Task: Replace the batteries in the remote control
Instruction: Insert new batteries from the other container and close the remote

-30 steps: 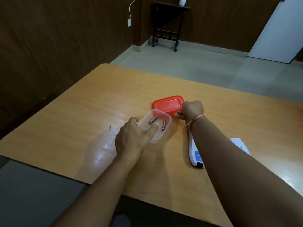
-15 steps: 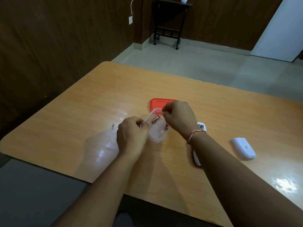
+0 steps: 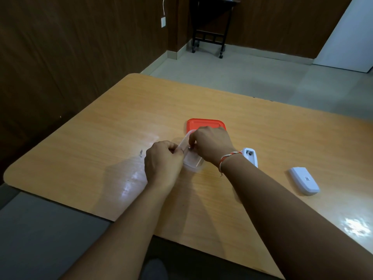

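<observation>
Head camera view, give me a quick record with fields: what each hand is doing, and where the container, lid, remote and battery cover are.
left hand: grips near rim of clear container
right hand: fingers curled down into container; what they pinch is hidden
red lid: flat on table, just behind container
remote control: right of container, battery bay open, partly behind right wrist
battery cover: lying apart, further right
</observation>
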